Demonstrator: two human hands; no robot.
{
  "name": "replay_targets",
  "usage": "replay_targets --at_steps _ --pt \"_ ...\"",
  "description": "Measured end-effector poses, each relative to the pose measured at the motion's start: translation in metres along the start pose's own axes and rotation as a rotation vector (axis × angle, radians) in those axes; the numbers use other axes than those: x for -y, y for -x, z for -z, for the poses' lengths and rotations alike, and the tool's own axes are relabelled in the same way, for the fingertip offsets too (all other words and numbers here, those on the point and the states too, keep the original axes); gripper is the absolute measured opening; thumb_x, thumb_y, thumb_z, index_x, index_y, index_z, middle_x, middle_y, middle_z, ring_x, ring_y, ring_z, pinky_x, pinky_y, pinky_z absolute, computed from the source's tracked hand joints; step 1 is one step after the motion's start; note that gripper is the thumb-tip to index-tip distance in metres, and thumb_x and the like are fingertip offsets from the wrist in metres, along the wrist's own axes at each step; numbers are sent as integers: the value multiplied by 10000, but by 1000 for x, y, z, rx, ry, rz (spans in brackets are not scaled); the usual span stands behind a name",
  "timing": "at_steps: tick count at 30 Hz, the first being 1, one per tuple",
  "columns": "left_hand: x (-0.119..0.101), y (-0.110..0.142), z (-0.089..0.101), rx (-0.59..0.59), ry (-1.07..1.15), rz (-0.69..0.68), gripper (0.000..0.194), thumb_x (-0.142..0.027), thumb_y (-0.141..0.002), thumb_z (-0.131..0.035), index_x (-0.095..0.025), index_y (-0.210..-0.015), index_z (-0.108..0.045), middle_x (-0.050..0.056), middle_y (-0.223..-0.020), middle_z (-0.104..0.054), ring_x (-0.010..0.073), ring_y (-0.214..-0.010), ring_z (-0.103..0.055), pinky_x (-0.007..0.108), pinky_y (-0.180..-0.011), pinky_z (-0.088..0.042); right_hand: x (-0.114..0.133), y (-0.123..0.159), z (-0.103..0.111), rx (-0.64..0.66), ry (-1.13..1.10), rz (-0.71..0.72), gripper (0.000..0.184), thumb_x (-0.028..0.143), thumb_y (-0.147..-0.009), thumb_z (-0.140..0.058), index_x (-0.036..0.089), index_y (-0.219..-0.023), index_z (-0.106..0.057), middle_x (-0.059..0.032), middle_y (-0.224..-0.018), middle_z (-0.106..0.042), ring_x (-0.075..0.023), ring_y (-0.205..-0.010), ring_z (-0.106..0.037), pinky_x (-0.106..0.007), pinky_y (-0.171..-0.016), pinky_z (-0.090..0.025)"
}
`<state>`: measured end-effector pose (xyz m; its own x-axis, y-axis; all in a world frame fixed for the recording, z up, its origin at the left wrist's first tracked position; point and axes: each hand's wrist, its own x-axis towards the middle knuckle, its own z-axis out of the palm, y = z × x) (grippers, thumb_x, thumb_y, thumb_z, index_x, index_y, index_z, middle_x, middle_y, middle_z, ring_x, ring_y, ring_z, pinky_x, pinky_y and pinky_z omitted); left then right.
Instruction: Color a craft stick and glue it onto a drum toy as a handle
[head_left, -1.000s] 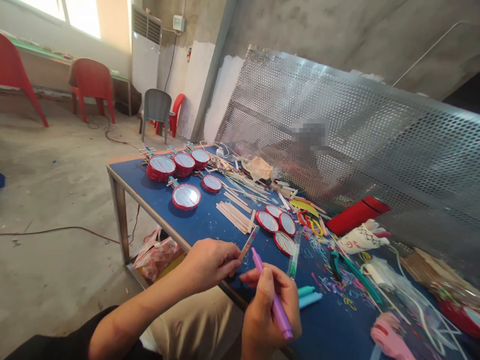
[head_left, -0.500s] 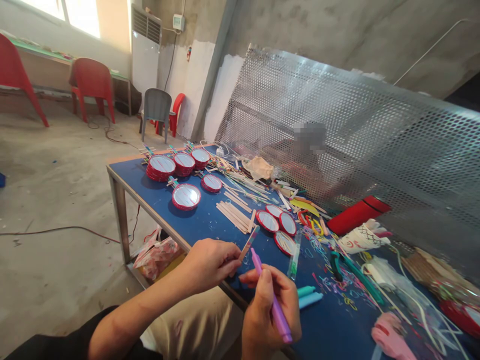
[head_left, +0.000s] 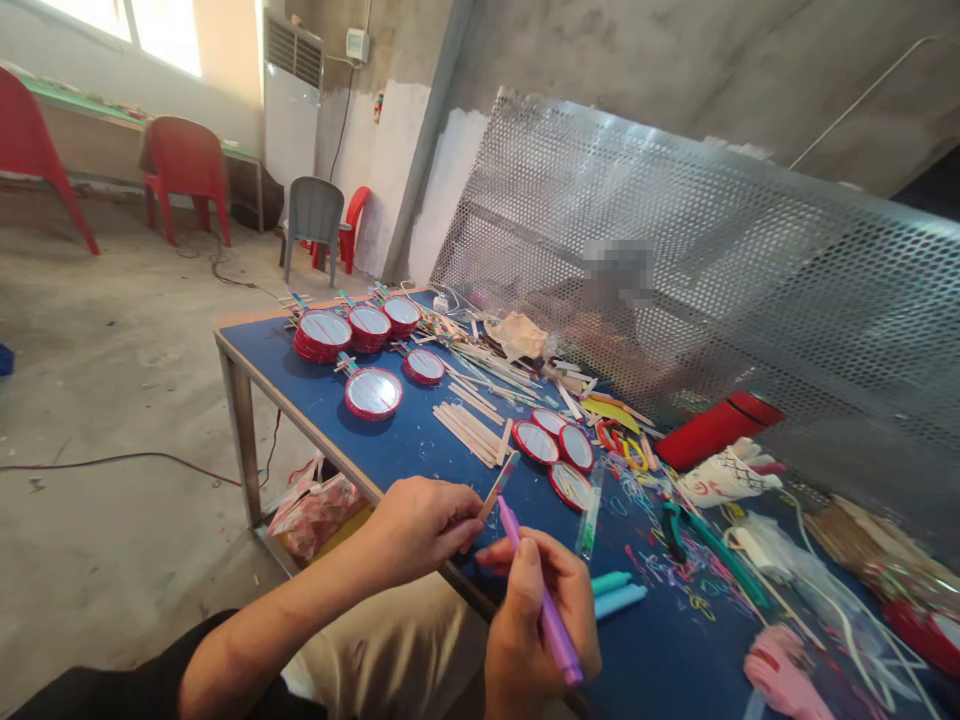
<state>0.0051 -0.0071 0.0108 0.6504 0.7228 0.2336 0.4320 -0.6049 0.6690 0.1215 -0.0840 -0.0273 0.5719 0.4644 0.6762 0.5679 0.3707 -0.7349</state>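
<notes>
My left hand (head_left: 435,520) pinches the lower end of a wooden craft stick (head_left: 501,484), whose upper part is coloured teal. A purple marker pen (head_left: 551,620) is gripped in my right hand (head_left: 540,610), its tip against or very near the stick's edge. Just right of that hand lie a green marker (head_left: 611,582) and a light blue marker (head_left: 621,601). Plain craft sticks (head_left: 469,435) rest in a row beyond my left hand. Several round red-rimmed discs (head_left: 535,441) lie close by, one with small sticks on it.
Stacked red-rimmed discs with stick handles (head_left: 322,335) stand at the table's far left. A red bottle (head_left: 716,430), a patterned paper cup (head_left: 727,475), green-handled pliers (head_left: 724,560) and scattered rubber bands crowd the right. Behind a perforated metal panel (head_left: 675,250) a person shows dimly.
The purple marker has shifted slightly up and left, bringing its tip closer to the stick. My left hand keeps its place.
</notes>
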Motion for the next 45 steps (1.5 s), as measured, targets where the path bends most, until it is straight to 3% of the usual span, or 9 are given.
replay_targets --at_steps 8,13,19,26,32,38,45 --pt "0 0 -1 4 1 10 111 -185 -879 -598 -187 -898 -708 -21 -720 -710 113 -618 -595 181 -555 -343 1 -1 -1 -48 0 8 99 267 -907 -580 181 -873 -614 39 -645 -614 -79 -551 -583 -190 -569 -471" --pt "-1 1 0 3 -10 8 110 -157 -860 -601 -184 -882 -705 -17 -745 -714 115 -641 -602 180 -569 -352 -1 0 0 18 -5 25 103 272 -902 -585 179 -876 -622 30 -675 -620 -80 -565 -593 -186 -561 -473" --pt "1 1 -2 -17 11 -5 108 -182 -870 -597 -185 -879 -705 -21 -711 -709 113 -612 -599 181 -554 -350 2 -1 -2 -68 16 9 104 267 -909 -578 183 -860 -616 41 -632 -610 -79 -543 -581 -189 -564 -470" --pt "2 1 -2 -18 -14 -15 114 -170 -870 -596 -191 -897 -705 -12 -766 -722 121 -653 -617 186 -575 -359 -1 1 1 25 10 25 104 267 -900 -583 176 -873 -623 24 -674 -619 -93 -560 -599 -198 -554 -476" --pt "1 1 -1 -13 -11 -11 110 -191 -880 -593 -189 -884 -703 -19 -720 -709 115 -615 -599 184 -553 -348 3 1 -2 -81 25 6 104 271 -899 -587 181 -855 -616 38 -620 -605 -92 -529 -580 -204 -549 -468" --pt "1 0 -2 -13 -16 -13 116 -161 -865 -599 -183 -904 -705 -9 -750 -714 118 -647 -610 180 -571 -357 0 1 1 5 9 38 104 259 -897 -585 171 -861 -628 21 -677 -623 -93 -553 -600 -203 -547 -474" --pt "0 2 -2 -16 -4 -10 110 -197 -882 -590 -195 -867 -700 -27 -697 -695 108 -591 -577 180 -545 -345 5 0 -2 -97 26 6 119 268 -892 -592 162 -846 -621 29 -611 -609 -100 -521 -582 -214 -535 -463"
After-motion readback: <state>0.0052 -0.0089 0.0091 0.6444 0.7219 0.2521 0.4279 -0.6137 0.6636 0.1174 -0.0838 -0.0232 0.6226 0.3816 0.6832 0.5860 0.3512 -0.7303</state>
